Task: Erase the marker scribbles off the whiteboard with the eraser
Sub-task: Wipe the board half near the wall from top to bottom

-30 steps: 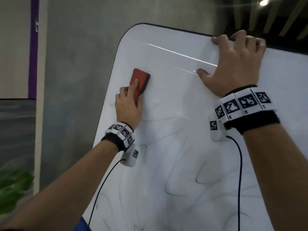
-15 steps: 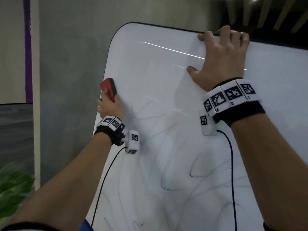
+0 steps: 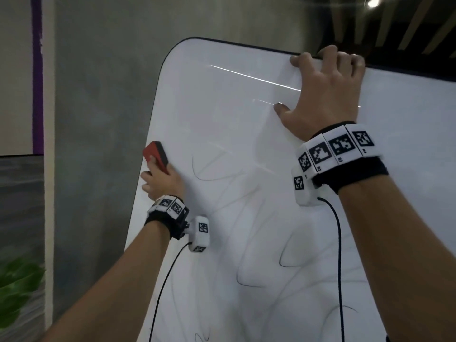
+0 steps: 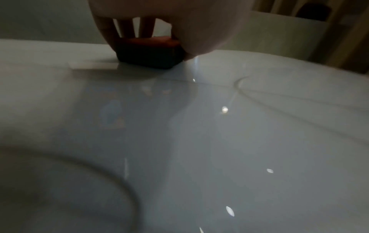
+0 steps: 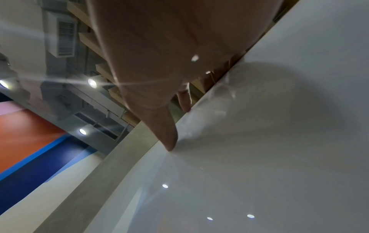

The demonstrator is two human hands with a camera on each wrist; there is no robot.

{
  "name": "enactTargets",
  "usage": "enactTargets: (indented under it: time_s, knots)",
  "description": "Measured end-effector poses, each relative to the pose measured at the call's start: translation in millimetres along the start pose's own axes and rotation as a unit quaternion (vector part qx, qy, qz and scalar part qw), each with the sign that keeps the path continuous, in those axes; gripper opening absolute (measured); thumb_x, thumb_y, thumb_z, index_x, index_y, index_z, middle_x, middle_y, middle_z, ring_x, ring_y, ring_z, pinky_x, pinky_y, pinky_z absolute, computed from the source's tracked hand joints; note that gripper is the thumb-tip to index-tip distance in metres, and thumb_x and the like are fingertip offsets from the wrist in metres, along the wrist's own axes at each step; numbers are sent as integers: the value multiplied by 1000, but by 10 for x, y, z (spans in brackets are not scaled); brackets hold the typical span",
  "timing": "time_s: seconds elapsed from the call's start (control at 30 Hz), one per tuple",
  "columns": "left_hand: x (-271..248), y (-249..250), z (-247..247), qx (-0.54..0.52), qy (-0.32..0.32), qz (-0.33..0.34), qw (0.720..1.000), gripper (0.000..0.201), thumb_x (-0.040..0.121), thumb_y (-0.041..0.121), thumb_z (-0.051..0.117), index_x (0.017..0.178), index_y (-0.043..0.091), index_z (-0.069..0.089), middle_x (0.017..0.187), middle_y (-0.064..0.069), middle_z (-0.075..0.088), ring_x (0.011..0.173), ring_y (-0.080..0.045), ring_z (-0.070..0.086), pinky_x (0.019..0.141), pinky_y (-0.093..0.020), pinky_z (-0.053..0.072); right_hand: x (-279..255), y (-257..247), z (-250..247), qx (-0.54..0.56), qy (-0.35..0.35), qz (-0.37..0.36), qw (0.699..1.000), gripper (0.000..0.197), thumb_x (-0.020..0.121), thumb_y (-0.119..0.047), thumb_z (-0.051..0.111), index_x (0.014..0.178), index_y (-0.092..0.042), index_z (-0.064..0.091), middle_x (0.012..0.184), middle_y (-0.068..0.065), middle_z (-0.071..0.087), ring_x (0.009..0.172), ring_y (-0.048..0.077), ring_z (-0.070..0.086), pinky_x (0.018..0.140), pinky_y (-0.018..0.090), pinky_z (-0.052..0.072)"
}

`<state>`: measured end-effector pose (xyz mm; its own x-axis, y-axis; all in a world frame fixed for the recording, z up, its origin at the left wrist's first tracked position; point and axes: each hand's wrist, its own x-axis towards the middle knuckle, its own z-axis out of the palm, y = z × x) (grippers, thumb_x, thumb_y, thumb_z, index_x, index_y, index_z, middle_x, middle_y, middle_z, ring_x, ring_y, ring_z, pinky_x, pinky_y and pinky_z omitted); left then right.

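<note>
A white whiteboard (image 3: 246,134) with a dark rim stands tilted before me. Thin black scribbles (image 3: 286,262) cover its middle and lower part; its top part is wiped. My left hand (image 3: 160,183) grips a red eraser (image 3: 156,156) with a black felt and presses it on the board's left edge. In the left wrist view the eraser (image 4: 148,52) sits felt-down on the board under my fingers (image 4: 127,28). My right hand (image 3: 325,95) holds the board's top rim, fingers curled over it and thumb (image 5: 169,138) flat on the white face.
A grey concrete wall (image 3: 98,119) rises left of the board, with a purple strip (image 3: 37,70) further left. Green leaves (image 3: 17,292) show at the lower left. Cables (image 3: 339,267) hang from both wrist cameras across the board. Dark ceiling slats (image 3: 407,25) lie behind the top rim.
My left hand has swept the eraser from the upper middle of the board down and left to its left edge. My right hand has kept its hold on the top rim.
</note>
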<state>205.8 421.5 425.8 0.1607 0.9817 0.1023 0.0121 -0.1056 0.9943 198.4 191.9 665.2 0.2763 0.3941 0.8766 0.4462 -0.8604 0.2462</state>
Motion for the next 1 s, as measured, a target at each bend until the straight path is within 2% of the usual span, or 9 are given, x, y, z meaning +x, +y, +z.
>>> enactTargets:
  time_s: [0.17, 0.27, 0.37, 0.5, 0.57, 0.63, 0.73, 0.9, 1.0]
  knots:
    - [-344, 108, 32, -31, -31, 341, 939, 52, 102, 31, 57, 152, 24, 43, 127, -15, 49, 106, -28, 44, 97, -40, 37, -14, -7, 15, 2, 1, -4, 1000, 73, 79, -54, 74, 141, -24, 49, 142, 18, 45, 137, 40, 37, 124, 52, 13]
    - [67, -112, 13, -19, 5, 131, 991, 54, 101, 30, 53, 153, 23, 41, 137, -23, 47, 119, -42, 48, 102, -48, 39, -34, 34, -10, -4, -8, -14, 1000, 77, 80, -55, 73, 145, -25, 47, 143, 18, 44, 138, 40, 36, 125, 52, 12]
    - [176, -242, -51, -14, -16, -49, 999, 55, 102, 29, 50, 155, 24, 36, 146, -22, 39, 131, -47, 41, 106, -51, 38, -34, 53, -26, -8, -12, -23, 1000, 79, 79, -55, 73, 147, -26, 46, 145, 18, 43, 139, 39, 36, 125, 51, 11]
    - [-279, 13, -37, -72, -11, 133, 988, 52, 100, 29, 55, 151, 23, 46, 131, -23, 48, 115, -40, 48, 101, -43, 39, -31, 23, -23, -4, -9, -15, 1000, 78, 78, -54, 75, 145, -26, 47, 144, 17, 43, 140, 39, 35, 126, 52, 11]
    - [-635, 127, -6, -96, -45, 311, 944, 51, 99, 30, 60, 149, 26, 49, 124, -14, 51, 107, -26, 46, 100, -32, 38, -33, 16, -7, -5, -7, -14, 1000, 78, 78, -54, 75, 144, -26, 47, 144, 18, 44, 140, 41, 36, 125, 53, 12]
    - [-826, 182, 32, -107, -68, 382, 915, 51, 100, 31, 62, 149, 32, 47, 125, -4, 49, 108, -19, 42, 101, -25, 34, -31, 34, -3, -9, -7, -18, 1000, 78, 78, -55, 75, 144, -26, 47, 145, 20, 43, 140, 42, 35, 125, 54, 12]
    - [-630, 154, 99, -100, -26, 332, 937, 51, 101, 34, 60, 150, 33, 46, 126, -9, 49, 107, -25, 43, 100, -29, 35, -37, 80, -24, -15, -21, -28, 999, 80, 78, -56, 74, 147, -27, 45, 148, 19, 41, 142, 40, 33, 125, 52, 11]
    - [-389, 337, 142, -119, 11, 96, 988, 51, 101, 33, 55, 151, 31, 46, 130, -15, 47, 115, -36, 44, 103, -43, 44, -31, 75, -70, -29, -37, -39, 998, 84, 79, -54, 76, 151, -28, 42, 153, 18, 38, 146, 38, 30, 127, 52, 9]
    - [-758, 537, 68, -122, -26, 180, 976, 51, 101, 31, 57, 150, 28, 47, 129, -15, 47, 113, -32, 44, 100, -32, 38, -77, 72, -121, -36, -55, -50, 997, 82, 84, -49, 72, 155, -29, 36, 163, 17, 26, 153, 38, 20, 128, 52, 3]
